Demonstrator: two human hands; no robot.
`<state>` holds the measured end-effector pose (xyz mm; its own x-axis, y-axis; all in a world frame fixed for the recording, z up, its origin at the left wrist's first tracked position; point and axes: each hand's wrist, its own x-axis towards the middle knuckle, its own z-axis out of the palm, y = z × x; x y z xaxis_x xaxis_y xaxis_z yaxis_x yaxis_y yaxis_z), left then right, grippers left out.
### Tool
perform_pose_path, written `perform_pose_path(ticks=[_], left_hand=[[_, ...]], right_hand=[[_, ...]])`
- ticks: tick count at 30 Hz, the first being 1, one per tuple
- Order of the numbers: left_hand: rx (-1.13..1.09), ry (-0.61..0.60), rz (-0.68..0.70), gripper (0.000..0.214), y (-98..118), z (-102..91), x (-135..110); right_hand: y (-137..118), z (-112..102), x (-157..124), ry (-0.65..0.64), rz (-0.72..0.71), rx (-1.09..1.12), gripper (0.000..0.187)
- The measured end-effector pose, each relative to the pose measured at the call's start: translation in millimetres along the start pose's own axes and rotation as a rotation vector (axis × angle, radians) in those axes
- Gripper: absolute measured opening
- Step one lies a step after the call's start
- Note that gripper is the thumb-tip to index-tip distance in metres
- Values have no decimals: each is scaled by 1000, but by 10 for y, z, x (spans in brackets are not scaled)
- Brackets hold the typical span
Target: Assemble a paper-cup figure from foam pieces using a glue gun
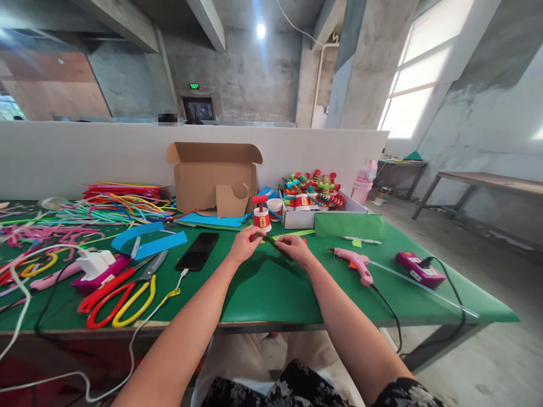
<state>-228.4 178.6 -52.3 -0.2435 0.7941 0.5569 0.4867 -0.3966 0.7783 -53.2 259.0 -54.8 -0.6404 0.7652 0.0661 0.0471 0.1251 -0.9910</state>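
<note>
Between my hands, low over the green tabletop, is a narrow dark green strip (278, 247), slanting down to the right. My left hand (247, 244) pinches its upper end, fingertips together. My right hand (296, 250) is closed on it farther along. Just beyond my left hand stands a small red and white paper-cup figure (262, 219) with a red top and dark coiled arms. Behind it is a plain white paper cup (274, 207). A light green paper strip (299, 233) lies partly behind my right hand.
A pink glue gun (356, 264) with a cord lies right, near a purple power block (419, 270). Scissors (146, 271), a phone (198, 251) and cables lie left. A white box (326, 219) of cup figures and a cardboard box (199, 186) stand behind. Colourful pipe cleaners (114, 209) pile up far left.
</note>
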Motion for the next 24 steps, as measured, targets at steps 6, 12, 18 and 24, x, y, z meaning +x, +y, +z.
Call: perform_pose_path(ticks=[6,12,18,24], left_hand=[[157,25,112,15,-42,-17,0],[257,48,192,17,0,-46,11],[284,-13,229,18,97,-39,8],[244,-39,153,14,96,-37,-1]], right_hand=[[-6,9,-12,33,-18,-50,19],[4,-46,-6,62,-14,-44,20],[19,-79,12,63,-19,-26,22],[-24,-41,-19,-10,-37,1,30]])
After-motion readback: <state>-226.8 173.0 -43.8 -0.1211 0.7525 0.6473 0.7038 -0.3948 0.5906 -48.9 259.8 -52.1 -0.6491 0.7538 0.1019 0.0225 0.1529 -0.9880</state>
